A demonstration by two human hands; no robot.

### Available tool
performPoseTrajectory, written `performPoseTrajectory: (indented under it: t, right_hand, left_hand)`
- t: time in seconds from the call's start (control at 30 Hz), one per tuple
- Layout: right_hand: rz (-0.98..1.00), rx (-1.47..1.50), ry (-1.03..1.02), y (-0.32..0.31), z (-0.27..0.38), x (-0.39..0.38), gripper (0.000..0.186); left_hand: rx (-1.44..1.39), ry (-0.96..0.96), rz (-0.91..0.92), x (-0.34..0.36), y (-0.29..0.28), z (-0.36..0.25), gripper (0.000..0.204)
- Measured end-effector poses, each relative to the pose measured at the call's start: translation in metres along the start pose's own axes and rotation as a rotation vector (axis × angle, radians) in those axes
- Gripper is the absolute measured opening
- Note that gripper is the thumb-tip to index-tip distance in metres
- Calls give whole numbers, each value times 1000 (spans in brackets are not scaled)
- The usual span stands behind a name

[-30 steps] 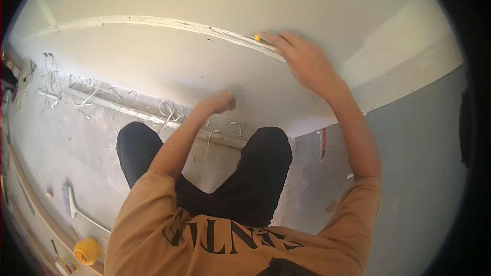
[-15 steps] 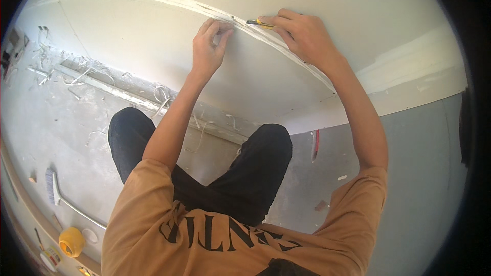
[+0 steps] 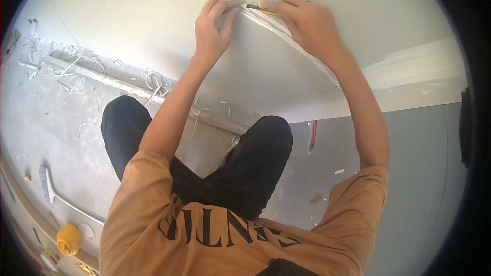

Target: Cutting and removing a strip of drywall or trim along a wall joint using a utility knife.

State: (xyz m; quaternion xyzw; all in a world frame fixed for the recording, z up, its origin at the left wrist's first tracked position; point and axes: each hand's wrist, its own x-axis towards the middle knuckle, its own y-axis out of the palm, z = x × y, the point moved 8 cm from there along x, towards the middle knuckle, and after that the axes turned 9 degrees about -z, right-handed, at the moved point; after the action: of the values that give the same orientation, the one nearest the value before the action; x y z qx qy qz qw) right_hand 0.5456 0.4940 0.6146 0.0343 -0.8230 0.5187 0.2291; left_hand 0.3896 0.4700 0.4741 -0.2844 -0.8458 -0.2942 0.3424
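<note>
A pale wall panel (image 3: 148,25) stands in front of me, crossed by a long white seam strip (image 3: 273,25) that looks bowed in this lens. My right hand (image 3: 313,26) grips a yellow and black utility knife (image 3: 266,9), its dark front end pointing left at the seam. Just left of that end, my left hand (image 3: 214,29) has thumb and fingers pinched together against the seam. Whatever sits between those left fingertips is too small or hidden to name.
Below the wall lie a long pale rail (image 3: 110,83) and tangled white scraps (image 3: 156,83). A long-handled brush (image 3: 47,184) and a yellow container (image 3: 69,239) are at lower left. A red-handled tool (image 3: 313,134) lies right of my knee.
My left fingertips have come closer to the knife's front end along the seam. The whole view has shifted, so wall, floor and both hands appear higher. The knife stays in my right hand.
</note>
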Motion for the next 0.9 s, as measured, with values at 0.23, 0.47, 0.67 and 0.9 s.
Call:
performPoseTrajectory:
  t: [0.23,0.47,0.67,0.9]
  right_hand:
    - [-23,-7,-39,-1,-2,1,38]
    - [12,-25,-68,-4,12,5,39]
    - [83,-53,-48,-3,6,2,39]
    - [135,-1,-28,-18,11,-3,40]
  left_hand:
    - [137,126,8,2,8,-5,47]
    - [143,262,-8,0,9,-12,52]
    - [209,212,3,-7,16,-7,52]
    - [224,227,38,-17,26,-2,56]
